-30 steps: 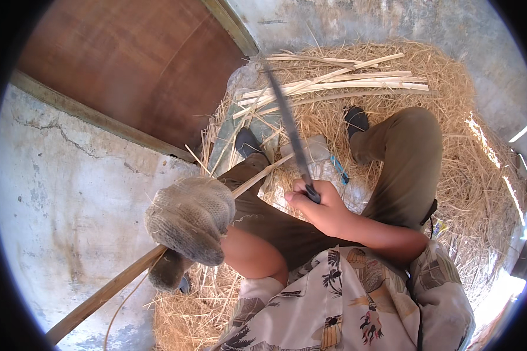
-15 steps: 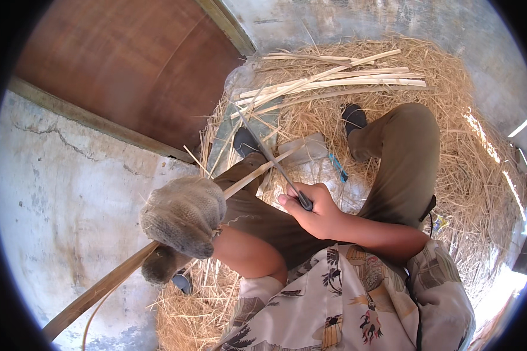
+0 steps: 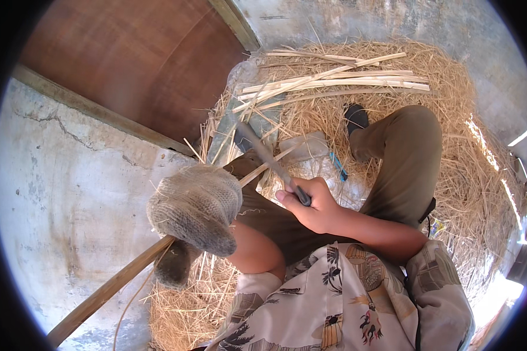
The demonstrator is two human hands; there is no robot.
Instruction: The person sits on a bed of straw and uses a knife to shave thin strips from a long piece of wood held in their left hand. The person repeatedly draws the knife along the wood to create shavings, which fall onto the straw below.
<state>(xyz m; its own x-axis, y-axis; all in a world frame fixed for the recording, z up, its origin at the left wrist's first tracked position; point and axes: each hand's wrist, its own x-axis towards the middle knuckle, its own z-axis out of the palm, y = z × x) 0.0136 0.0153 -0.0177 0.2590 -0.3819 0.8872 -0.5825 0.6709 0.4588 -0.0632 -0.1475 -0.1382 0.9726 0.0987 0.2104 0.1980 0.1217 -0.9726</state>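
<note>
My left hand (image 3: 194, 210), in a grey knitted glove, is closed around a long bamboo strip (image 3: 108, 292). The strip runs from the lower left, through the glove, to a pale, thin end (image 3: 288, 151) over my legs. In my bare right hand (image 3: 313, 205) is the black handle (image 3: 301, 196) of a knife, its long grey blade (image 3: 262, 153) slanting up and left. The blade crosses over the strip just beyond the glove; whether they touch I cannot tell. A thin peeled sliver (image 3: 123, 313) hangs beside the strip below the glove.
Pale split strips (image 3: 345, 82) lie on a heap of straw-like shavings (image 3: 451, 158) ahead. Between my feet are a grey block (image 3: 304, 146) and a small blue tool (image 3: 338, 166). A cracked wall (image 3: 58, 187) and a brown wooden panel (image 3: 134, 70) stand close on the left.
My gloved left hand has shifted a little to the right with the bamboo strip. The knife blade has turned, so more of its flat side shows; my right hand stays nearly in place.
</note>
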